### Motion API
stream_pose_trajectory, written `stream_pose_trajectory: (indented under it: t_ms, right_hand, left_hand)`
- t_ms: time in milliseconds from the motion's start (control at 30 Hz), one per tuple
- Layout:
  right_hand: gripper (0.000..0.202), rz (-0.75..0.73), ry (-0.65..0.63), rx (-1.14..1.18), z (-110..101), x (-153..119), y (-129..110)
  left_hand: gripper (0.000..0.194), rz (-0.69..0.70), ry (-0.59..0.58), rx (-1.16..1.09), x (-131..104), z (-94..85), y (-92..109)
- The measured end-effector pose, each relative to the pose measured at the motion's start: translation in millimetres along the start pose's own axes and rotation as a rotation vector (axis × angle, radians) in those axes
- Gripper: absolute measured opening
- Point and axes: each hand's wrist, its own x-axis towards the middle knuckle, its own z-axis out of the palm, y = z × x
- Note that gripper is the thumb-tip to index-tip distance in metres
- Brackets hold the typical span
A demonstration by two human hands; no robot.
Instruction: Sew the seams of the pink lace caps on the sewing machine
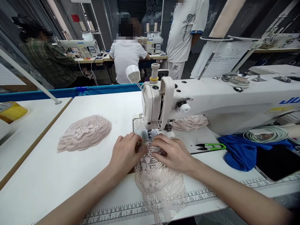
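A strip of pale pink lace [152, 182] lies below the needle of a white sewing machine [152, 106] and hangs down over the table's front edge. My left hand [125, 153] presses on the lace's left side, its thumb on the fabric and its fingers spread near the needle plate. On the right side, my right hand [174, 153] has thumb and fingers closed on the lace beside the presser foot. The fingertips of both hands are close to the needle area.
A stack of lace pieces [85, 132] lies left, another [191, 122] behind the needle. Green snips [211, 146], a blue cloth [241, 153] and a phone [277, 161] are at right. Yellow tape [12, 112] is far left. Three people are beyond the table.
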Motion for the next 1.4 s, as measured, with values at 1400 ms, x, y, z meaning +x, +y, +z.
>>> stream_pose_trajectory:
  t_ms: [1400]
  right_hand:
    - [0.008,0.307,-0.029,0.507,-15,5,-11]
  left_hand:
    - [0.013,0.07,0.004,-0.371,-11,2.9,7]
